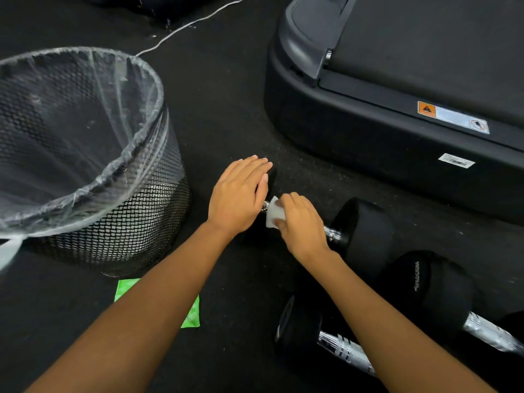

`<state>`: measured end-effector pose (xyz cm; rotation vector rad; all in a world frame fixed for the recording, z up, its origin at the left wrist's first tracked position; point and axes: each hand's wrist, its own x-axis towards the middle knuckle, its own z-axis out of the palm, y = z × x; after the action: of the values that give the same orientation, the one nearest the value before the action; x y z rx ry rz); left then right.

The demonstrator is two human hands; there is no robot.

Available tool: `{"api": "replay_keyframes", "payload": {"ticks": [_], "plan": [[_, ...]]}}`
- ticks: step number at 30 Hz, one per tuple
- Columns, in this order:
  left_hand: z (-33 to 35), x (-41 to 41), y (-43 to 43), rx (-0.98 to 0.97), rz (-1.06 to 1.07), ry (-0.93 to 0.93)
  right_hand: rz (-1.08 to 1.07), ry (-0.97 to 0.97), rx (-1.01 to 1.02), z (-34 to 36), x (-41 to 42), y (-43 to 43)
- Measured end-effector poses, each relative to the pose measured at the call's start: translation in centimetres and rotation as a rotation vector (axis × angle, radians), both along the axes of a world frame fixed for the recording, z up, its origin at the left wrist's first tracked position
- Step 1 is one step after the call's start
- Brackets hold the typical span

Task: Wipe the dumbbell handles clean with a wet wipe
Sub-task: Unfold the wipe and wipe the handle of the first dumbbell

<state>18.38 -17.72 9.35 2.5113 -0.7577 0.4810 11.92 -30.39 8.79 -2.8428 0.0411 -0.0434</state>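
Note:
A black dumbbell (pixel 364 231) with a chrome handle lies on the dark floor in the middle of the view. My left hand (pixel 239 195) rests flat, fingers straight, on its left head, which is mostly hidden under the hand. My right hand (pixel 302 222) grips a white wet wipe (pixel 272 212) wrapped round the handle near the left head. A short piece of bare chrome shows between my right hand and the right head. Two more black dumbbells (pixel 340 347) (pixel 442 293) lie at the lower right.
A black mesh waste bin (pixel 127 211) lined with a clear bag stands at the left. A green wipe packet (pixel 191 316) lies on the floor under my left forearm. A treadmill base (pixel 397 131) fills the upper right. A thin white cable (pixel 181 28) runs across the floor behind.

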Motion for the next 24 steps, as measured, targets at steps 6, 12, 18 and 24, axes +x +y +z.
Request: {"api": "replay_keyframes", "payload": {"ticks": [6,12,18,24], "plan": [[-0.1,0.0,0.1,-0.004,-0.006,-0.003,-0.188,0.422,0.314,1.0,1.8,-1.8],[0.0,0.0,0.0,-0.008,0.002,-0.011,-0.140,0.431,0.333,0.8,3.4,0.5],[0.0,-0.1,0.1,-0.006,-0.006,-0.013,-0.147,0.467,0.323,1.0,2.4,-2.1],[-0.1,0.0,0.0,0.002,0.005,-0.004,-0.146,0.503,0.350,0.8,4.0,-0.1]]}}
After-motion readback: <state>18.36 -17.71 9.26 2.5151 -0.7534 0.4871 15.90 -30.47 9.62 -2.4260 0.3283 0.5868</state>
